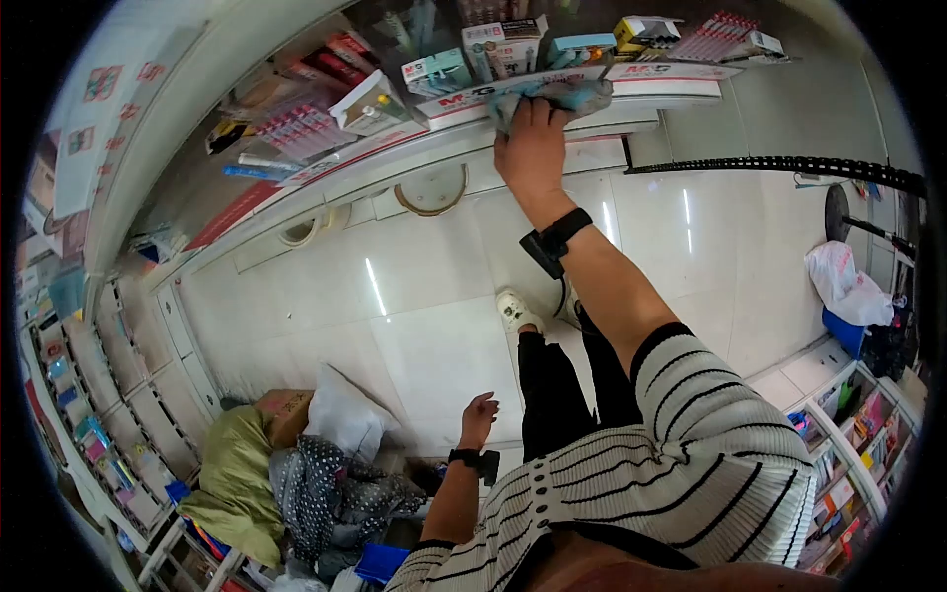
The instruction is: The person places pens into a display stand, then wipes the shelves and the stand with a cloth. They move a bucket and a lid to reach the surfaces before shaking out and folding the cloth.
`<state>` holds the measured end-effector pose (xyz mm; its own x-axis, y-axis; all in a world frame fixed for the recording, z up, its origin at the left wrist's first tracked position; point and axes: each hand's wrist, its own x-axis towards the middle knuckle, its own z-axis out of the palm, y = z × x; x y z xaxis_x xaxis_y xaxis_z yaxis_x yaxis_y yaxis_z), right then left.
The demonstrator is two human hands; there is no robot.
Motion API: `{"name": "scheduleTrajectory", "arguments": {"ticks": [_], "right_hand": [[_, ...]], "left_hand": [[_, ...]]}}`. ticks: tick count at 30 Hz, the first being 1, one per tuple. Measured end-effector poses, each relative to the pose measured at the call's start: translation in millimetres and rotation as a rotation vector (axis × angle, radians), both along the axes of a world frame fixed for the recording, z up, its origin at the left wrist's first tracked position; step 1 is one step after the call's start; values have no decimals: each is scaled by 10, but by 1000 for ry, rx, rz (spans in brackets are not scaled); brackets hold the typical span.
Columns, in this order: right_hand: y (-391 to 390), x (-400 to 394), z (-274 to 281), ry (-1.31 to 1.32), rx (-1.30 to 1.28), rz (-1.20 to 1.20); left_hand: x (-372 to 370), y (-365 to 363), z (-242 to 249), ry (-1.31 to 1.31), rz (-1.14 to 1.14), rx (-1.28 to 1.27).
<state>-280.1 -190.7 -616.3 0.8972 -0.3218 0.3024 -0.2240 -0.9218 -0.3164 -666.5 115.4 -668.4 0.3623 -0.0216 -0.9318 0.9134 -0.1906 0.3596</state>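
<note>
Striped top (pixel 592 483), lower right of frame, right hand (pixel 534 148), upper centre, clasped over grey-blue cloth (pixel 584 96) at shelf edge (pixel 676 72), left hand (pixel 478 418), lower centre, loosely spread

Pale floor tiles (pixel 439 261) (glossy, streaked with reflected light (pixel 375 286)) lie between stocked shelving units (pixel 845 444).

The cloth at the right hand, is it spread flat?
No, bunched: the cloth shows creases and bulges beneath the right hand.

White streaks glare off the floor (pixel 439 296) beneath black-rimmed fisheye distortion.
</note>
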Motion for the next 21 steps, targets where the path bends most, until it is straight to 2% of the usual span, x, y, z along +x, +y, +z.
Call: {"name": "scheduleTrajectory", "arguments": {"ticks": [3,4,5,7,9,10,12,13,15,16,18,20,21], "right_hand": [[90,-15,15,8,17,47],[131,18,-49,75,26,151],[244,41,-102,81,25,157],[467,76,-145,86,27,151],[602,46,-124,-100,223,296],[560,25,-129,-113,220,289],[445,-40,-151,-260,427,391],[334,-101,-203,-272,426,388],[-38,-304,-364,-276,480,706],[-219,-438,-428,-259,470,729],[-661,-631,-789,-209,432,769],[-1121,-781,-1130,-88,490,620],[-1386,-804,-1430,-224,430,582]], "left_hand": [[84,95,-339,-37,-50,-34],[183,59,-386,-117,-169,2],[350,-31,-366,-146,-218,35],[521,8,-666,-333,-411,43],[963,-181,-624,-442,-540,77],[1165,-235,-677,-502,-618,105],[1619,-389,-715,-617,-682,126],[1866,-471,-731,-652,-717,165],[2333,-590,-864,-778,-736,206],[2556,-638,-945,-830,-725,214],[2978,-750,-1104,-942,-724,274],[3325,-849,-1300,-1153,-706,323],[3482,-896,-1414,-1307,-675,317]]}}
